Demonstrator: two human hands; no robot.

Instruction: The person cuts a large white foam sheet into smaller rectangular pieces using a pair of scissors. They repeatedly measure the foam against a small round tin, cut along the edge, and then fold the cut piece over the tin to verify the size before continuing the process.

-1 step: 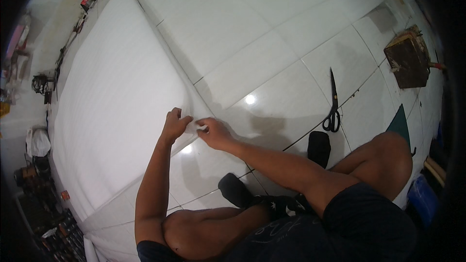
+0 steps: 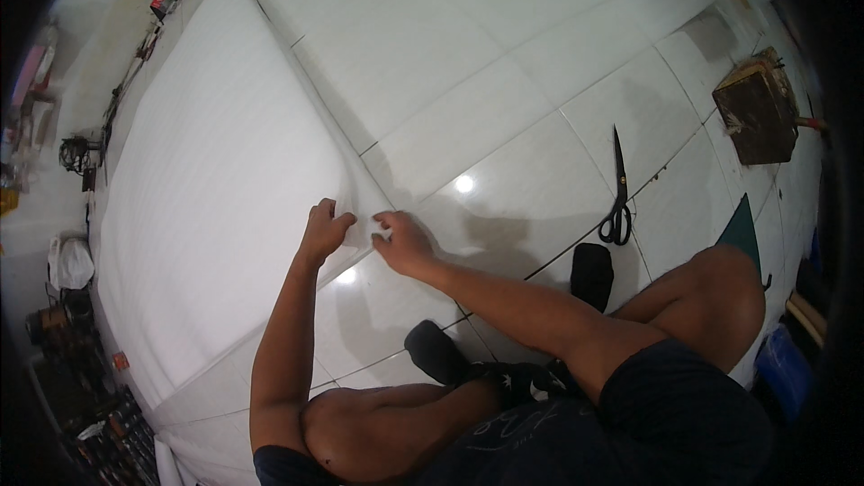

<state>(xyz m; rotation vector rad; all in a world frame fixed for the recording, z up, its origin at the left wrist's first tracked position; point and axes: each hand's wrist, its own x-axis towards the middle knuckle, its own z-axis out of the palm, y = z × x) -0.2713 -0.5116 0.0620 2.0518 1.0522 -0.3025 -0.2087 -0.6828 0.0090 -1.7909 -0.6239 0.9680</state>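
Observation:
A big white sheet of cloth (image 2: 229, 139) lies spread over the tiled floor on my left, its surface smooth and its edges slightly folded. At its near right corner, my left hand (image 2: 326, 229) pinches the cloth between thumb and fingers. Just right of that corner is my right hand (image 2: 402, 243), its thumb and forefinger apart and nothing visible between them. Some thin cloth at the corner lies between the two hands. Black-handled scissors (image 2: 617, 202) lie on the tiles to the right, out of reach of both hands' fingers.
My black-socked feet (image 2: 591, 275) rest on the floor in front of me. A brown worn block (image 2: 756, 112) stands at the far right, near a dark green triangular piece (image 2: 742, 229). Along the left wall are cables (image 2: 76, 156), a white plastic bag (image 2: 70, 263) and dark clutter.
My right hand has opened its thumb and forefinger and drawn slightly right, away from the cloth corner. My left hand stays where it was.

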